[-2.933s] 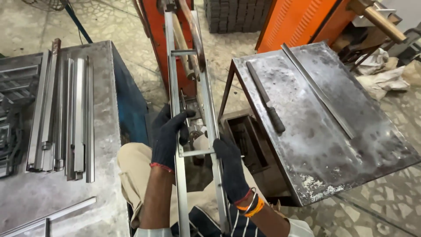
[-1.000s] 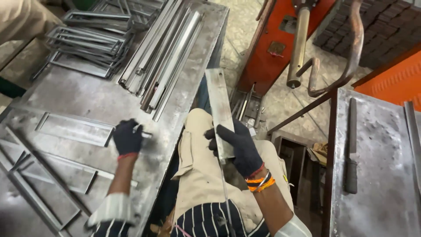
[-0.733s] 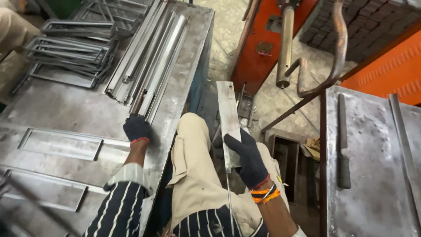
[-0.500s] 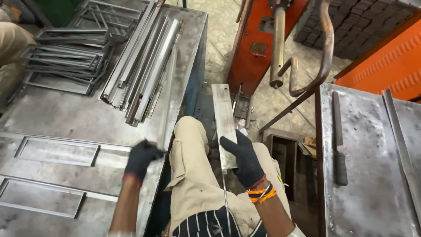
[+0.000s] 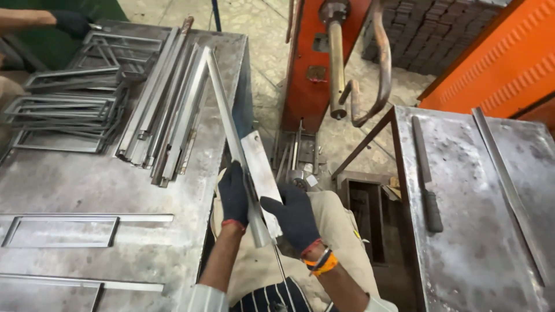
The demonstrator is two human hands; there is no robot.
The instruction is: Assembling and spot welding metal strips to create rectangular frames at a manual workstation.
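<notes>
**Both gloved hands on metal strips over the lap**

Between the two steel counters, above the person's lap, the left hand [image 5: 233, 195] in a dark glove has its grip wrapped around a long narrow metal strip [image 5: 226, 124]. That strip slants up and away to the left, its far end lying over the left counter [image 5: 144, 202] beside the bundle of loose metal bars [image 5: 165, 112]. The right hand [image 5: 295, 215], also gloved and with orange bands at the wrist, has its grip closed on the lower part of a wider flat metal plate [image 5: 261, 167], which lies just to the right of the strip and touches it near the hands.

On the left counter, stacked rectangular metal frames [image 5: 63, 110] lie at the far side, and flat frame pieces [image 5: 60, 231] lie near the front edge. Another person's gloved hand [image 5: 72, 23] reaches in at the top left corner, at the frames.

On the right counter [image 5: 474, 231] a dark file-like tool [image 5: 425, 167] and a long thin bar [image 5: 509, 185] lie apart. An orange-red machine [image 5: 309, 63] with a curved metal handle [image 5: 378, 69] stands ahead, between the two counters.
</notes>
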